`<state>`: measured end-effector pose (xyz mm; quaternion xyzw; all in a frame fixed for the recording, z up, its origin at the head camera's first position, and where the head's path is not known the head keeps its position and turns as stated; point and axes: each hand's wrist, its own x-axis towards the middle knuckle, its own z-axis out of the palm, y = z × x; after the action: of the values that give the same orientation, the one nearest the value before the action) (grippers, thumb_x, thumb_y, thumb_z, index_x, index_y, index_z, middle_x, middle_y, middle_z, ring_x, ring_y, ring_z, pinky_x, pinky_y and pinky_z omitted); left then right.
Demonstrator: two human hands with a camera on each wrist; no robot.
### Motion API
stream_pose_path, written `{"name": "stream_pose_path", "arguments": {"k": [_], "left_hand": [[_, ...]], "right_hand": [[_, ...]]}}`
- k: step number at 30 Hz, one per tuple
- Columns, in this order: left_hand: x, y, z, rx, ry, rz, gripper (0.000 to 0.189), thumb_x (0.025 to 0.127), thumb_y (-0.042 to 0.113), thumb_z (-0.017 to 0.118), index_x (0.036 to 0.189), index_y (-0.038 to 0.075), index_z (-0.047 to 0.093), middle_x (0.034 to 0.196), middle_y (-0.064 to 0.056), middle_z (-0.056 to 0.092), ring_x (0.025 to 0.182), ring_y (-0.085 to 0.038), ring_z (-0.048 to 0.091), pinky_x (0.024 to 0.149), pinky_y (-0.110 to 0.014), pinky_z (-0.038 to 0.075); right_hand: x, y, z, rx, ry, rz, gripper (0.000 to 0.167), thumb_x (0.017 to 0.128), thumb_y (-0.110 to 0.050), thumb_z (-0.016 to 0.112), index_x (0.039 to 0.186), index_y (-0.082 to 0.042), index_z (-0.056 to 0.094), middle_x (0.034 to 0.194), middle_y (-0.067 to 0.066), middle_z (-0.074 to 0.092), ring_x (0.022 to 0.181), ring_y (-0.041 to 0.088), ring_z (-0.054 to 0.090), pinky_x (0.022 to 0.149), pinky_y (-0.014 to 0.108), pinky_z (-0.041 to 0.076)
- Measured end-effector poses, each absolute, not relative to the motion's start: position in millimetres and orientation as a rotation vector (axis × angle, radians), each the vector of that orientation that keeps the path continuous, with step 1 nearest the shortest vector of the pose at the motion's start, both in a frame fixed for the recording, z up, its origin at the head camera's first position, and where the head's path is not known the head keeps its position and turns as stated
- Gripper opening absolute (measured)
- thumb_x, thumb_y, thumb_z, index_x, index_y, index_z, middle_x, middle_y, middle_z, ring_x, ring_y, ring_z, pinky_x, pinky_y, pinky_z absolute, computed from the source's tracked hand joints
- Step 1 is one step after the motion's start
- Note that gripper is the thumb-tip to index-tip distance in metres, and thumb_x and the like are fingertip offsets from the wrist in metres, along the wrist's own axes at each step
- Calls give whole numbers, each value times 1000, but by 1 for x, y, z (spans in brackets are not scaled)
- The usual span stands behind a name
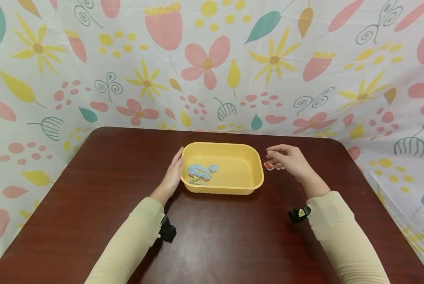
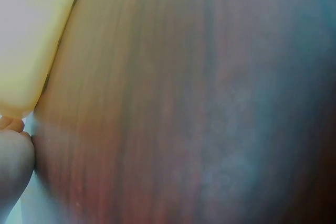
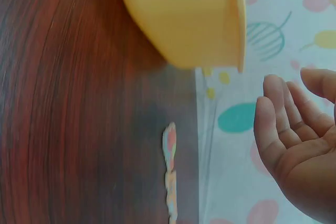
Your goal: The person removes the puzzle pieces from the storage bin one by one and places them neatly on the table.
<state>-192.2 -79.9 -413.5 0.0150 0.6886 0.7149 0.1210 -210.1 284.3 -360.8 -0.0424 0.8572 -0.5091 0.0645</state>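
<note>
A yellow plastic basin (image 1: 229, 190) stands on the table, with light-blue, ragged-edged pieces (image 1: 199, 172) lying in its left end. My left hand (image 1: 170, 177) rests along the basin's left side, its fingers extended against the outer wall. To the right of the basin, my right hand (image 1: 290, 161) hovers with loosely bent fingers and nothing visible in them. Beneath it lies a small red-and-white ragged piece (image 1: 268, 166), partly covered by the hand in the head view. The right wrist view shows a thin multicoloured strip (image 3: 171, 182) on the table, apart from the hand.
The dark-red wooden table (image 1: 212, 244) has rounded back corners. Behind it and along both sides hangs a white curtain (image 1: 212, 98) with flower and leaf prints. Each wrist carries a small black device, the left one (image 1: 167, 229) and the right one (image 1: 298, 214).
</note>
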Motion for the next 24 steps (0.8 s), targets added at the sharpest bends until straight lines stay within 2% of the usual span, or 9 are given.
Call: {"name": "stream_pose_path", "arguments": {"k": [4, 12, 17, 24], "left_hand": [[-194, -79, -415, 38, 1993, 2102, 50, 105, 24, 22, 154, 24, 9, 160, 0, 4, 147, -20, 7, 118, -40, 14], [-193, -80, -414, 38, 2006, 2095, 50, 105, 23, 22, 154, 23, 9, 160, 0, 5, 147, -19, 7, 118, -40, 13], [-195, -80, -420, 37, 2010, 2096, 51, 105, 23, 22, 154, 21, 9, 160, -1, 5, 147, -21, 6, 118, -42, 13], [-207, -81, -439, 32, 2057, 2119, 50, 105, 29, 24, 153, 25, 14, 159, 5, 10, 146, -16, 8, 118, -40, 13]], "right_hand": [[-210, 271, -358, -145, 2535, -1560, 43, 93, -28, 59, 122, 4, 57, 92, 8, 71, 70, 10, 68, 58, 23, 50], [-216, 248, -360, -246, 2557, -1541, 45, 90, -28, 64, 122, 4, 58, 95, 12, 68, 80, 16, 69, 71, 29, 56], [-218, 236, -363, -308, 2551, -1545, 43, 91, -25, 64, 122, 5, 58, 99, 20, 65, 82, 19, 69, 72, 30, 56], [-224, 217, -367, -388, 2544, -1539, 39, 91, -20, 63, 120, 6, 59, 106, 27, 63, 83, 19, 68, 73, 35, 56]]}}
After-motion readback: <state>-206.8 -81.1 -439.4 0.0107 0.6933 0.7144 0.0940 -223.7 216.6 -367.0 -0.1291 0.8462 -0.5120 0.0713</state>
